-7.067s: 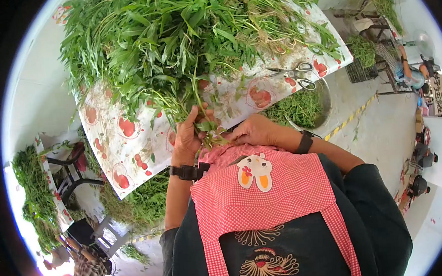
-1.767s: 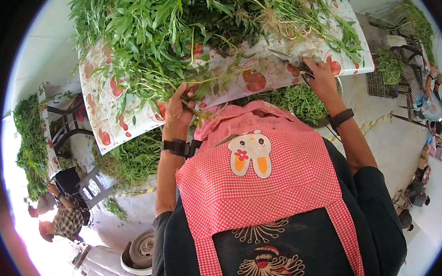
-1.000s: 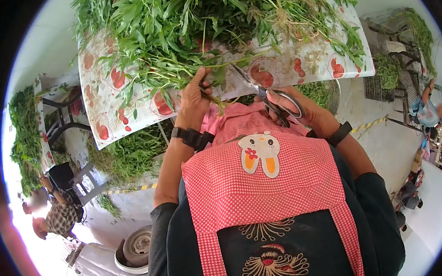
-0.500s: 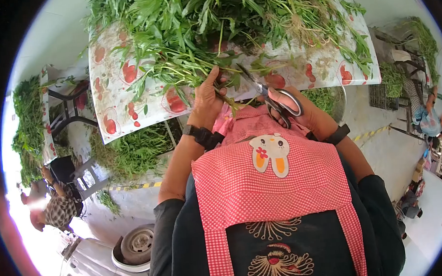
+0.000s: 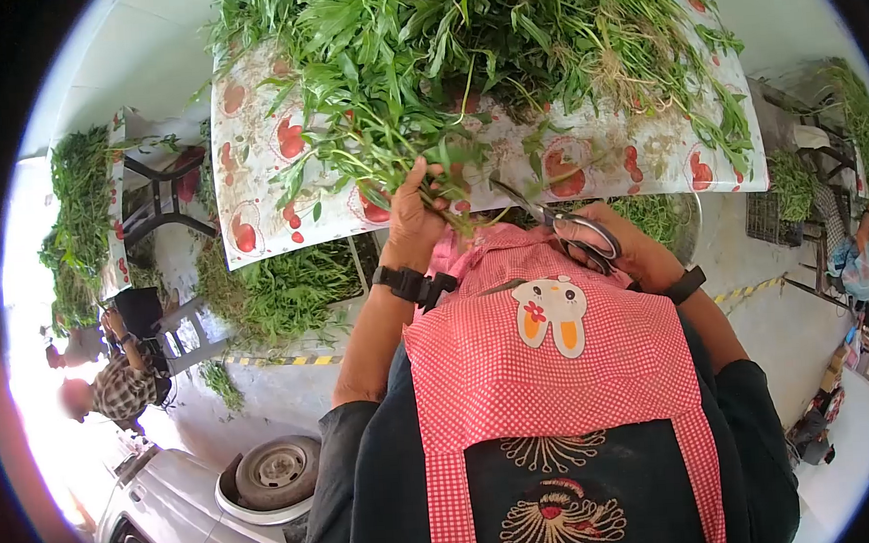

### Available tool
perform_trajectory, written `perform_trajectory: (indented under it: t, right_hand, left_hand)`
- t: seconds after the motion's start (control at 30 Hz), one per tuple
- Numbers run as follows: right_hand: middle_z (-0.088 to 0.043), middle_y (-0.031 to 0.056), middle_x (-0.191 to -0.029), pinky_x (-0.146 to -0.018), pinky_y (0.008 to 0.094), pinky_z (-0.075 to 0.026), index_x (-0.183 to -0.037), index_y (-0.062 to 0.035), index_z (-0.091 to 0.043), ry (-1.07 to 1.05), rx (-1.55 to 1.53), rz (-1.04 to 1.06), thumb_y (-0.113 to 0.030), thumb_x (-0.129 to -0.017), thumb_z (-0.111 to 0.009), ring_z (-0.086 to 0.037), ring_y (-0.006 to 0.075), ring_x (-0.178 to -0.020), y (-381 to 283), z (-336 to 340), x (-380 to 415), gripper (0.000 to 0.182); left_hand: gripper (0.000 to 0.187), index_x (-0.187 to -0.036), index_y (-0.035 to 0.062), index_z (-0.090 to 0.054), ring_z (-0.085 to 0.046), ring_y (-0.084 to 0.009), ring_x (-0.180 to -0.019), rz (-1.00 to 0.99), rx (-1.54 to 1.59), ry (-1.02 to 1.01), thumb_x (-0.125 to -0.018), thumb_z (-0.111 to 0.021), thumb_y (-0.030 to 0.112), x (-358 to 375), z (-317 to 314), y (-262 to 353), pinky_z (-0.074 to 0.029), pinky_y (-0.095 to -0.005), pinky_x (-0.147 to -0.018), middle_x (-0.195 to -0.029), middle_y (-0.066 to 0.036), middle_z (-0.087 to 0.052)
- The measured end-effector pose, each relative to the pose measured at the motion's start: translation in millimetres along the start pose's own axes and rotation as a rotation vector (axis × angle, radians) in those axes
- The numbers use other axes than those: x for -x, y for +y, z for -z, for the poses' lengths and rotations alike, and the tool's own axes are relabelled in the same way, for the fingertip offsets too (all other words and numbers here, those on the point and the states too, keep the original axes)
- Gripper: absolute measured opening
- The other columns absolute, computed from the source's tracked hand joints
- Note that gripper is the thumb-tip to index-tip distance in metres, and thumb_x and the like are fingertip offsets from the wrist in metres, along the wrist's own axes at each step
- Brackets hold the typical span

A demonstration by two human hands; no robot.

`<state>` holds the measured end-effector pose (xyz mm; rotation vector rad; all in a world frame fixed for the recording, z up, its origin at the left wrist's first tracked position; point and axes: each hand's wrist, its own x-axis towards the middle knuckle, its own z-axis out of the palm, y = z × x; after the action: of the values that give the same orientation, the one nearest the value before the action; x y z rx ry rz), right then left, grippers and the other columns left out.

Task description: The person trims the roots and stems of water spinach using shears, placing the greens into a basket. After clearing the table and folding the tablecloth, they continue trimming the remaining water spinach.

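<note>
Right now, the left hand point(image 5: 414, 212) has its fingers closed around a loose bunch of green leafy stems point(image 5: 375, 162), foliage fanning past the thumb over the white, red-printed tablecloth point(image 5: 327, 196). Black-handled metal scissors point(image 5: 548, 216) sit clasped in the right hand point(image 5: 629, 240), blade tips near the left.

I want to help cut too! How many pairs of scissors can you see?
1: the scissors are in the person's right hand, by the edge of the table. More could be hidden under the leafy pile.
</note>
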<state>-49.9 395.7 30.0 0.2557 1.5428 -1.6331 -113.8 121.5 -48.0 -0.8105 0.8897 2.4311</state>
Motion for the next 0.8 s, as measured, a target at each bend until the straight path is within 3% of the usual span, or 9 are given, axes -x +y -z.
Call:
perform_trajectory:
  t: [0.27,0.37,0.43,0.5,0.53,0.6,0.7,0.77,0.8]
  right_hand:
    - [-0.050,-0.0042,-0.060,-0.043,0.0216,-0.035,-0.085,-0.0001,-0.063,0.231,0.149,0.126,-0.034,-0.084,-0.066,-0.044,0.0025,-0.052,37.6,30.0,5.1,0.034]
    - [-0.050,-0.0045,-0.060,-0.045,0.0217,-0.036,-0.083,0.0000,-0.062,0.333,0.304,0.209,-0.033,-0.084,-0.066,-0.044,0.0024,-0.054,51.9,42.3,-5.8,0.033]
    - [-0.055,0.0004,-0.059,-0.048,0.0267,-0.040,-0.085,-0.0001,-0.062,0.345,0.319,0.167,-0.036,-0.082,-0.067,-0.050,0.0107,-0.051,49.9,47.0,-6.3,0.036]
    - [-0.061,0.0098,-0.065,-0.055,0.0348,-0.044,-0.091,-0.0045,-0.064,0.455,0.843,0.342,-0.042,-0.077,-0.067,-0.059,0.0269,-0.059,50.6,52.0,-6.4,0.040]
    - [-0.061,0.0098,-0.065,-0.055,0.0348,-0.044,-0.091,-0.0045,-0.064,0.453,0.841,0.350,-0.042,-0.077,-0.067,-0.059,0.0269,-0.059,49.8,51.5,-4.0,0.040]
    - [-0.063,0.0151,-0.075,-0.062,0.0418,-0.047,-0.097,-0.0114,-0.066,0.376,1.006,0.207,-0.046,-0.072,-0.067,-0.060,0.0371,-0.071,49.4,47.6,6.4,0.043]
    - [-0.063,0.0153,-0.077,-0.062,0.0426,-0.048,-0.099,-0.0154,-0.067,0.323,1.042,0.213,-0.044,-0.072,-0.066,-0.061,0.0363,-0.073,61.1,49.9,13.1,0.039]
    - [-0.063,0.0154,-0.078,-0.062,0.0426,-0.048,-0.100,-0.0155,-0.066,0.333,1.025,0.229,-0.044,-0.072,-0.066,-0.061,0.0362,-0.072,66.5,48.0,17.4,0.039]
    - [-0.064,0.0155,-0.078,-0.062,0.0426,-0.048,-0.101,-0.0157,-0.066,0.345,1.010,0.246,-0.043,-0.072,-0.066,-0.061,0.0362,-0.072,68.7,47.5,18.0,0.040]
  left_hand:
    - [0.020,-0.104,0.0049,-0.061,-0.057,-0.0112,-0.071,-0.309,-0.324,0.154,-0.088,-0.060,0.017,57.4,55.9,29.2,-0.050,-0.0286,-0.061,-0.084,-0.002,-0.063]
    - [0.020,-0.106,0.0063,-0.061,-0.053,-0.0095,-0.072,-0.277,-0.413,0.270,-0.088,-0.060,0.014,77.2,64.6,25.8,-0.046,-0.0258,-0.063,-0.090,0.000,-0.063]
    - [0.019,-0.104,0.0041,-0.061,-0.055,-0.0102,-0.073,-0.276,-0.561,0.334,-0.088,-0.060,0.013,90.6,66.8,26.1,-0.046,-0.0269,-0.064,-0.088,-0.001,-0.063]
    - [0.018,-0.102,0.0014,-0.062,-0.055,-0.0107,-0.070,-0.260,-0.649,0.281,-0.087,-0.060,0.012,97.2,72.6,24.8,-0.046,-0.0257,-0.063,-0.086,-0.004,-0.064]
    - [0.018,-0.099,-0.0002,-0.063,-0.055,-0.0109,-0.065,-0.271,-0.598,0.303,-0.086,-0.062,0.013,100.0,71.0,22.0,-0.046,-0.0239,-0.059,-0.084,-0.005,-0.064]
    - [0.018,-0.098,0.0000,-0.063,-0.055,-0.0107,-0.063,-0.301,-0.713,0.353,-0.086,-0.063,0.014,105.8,72.1,22.1,-0.045,-0.0234,-0.058,-0.082,-0.004,-0.064]
    - [0.018,-0.096,0.0016,-0.065,-0.054,-0.0090,-0.058,-0.349,-0.894,0.412,-0.084,-0.066,0.016,107.4,71.6,22.3,-0.043,-0.0220,-0.053,-0.075,-0.002,-0.063]
    - [0.014,-0.091,0.0027,-0.066,-0.051,-0.0070,-0.055,-0.565,-0.658,0.423,-0.084,-0.066,0.015,105.3,69.6,16.1,-0.039,-0.0208,-0.050,-0.069,-0.001,-0.062]
    - [0.013,-0.085,0.0037,-0.065,-0.049,-0.0056,-0.053,-0.460,-0.776,0.435,-0.083,-0.067,0.016,111.5,66.9,23.1,-0.035,-0.0205,-0.047,-0.067,0.001,-0.060]
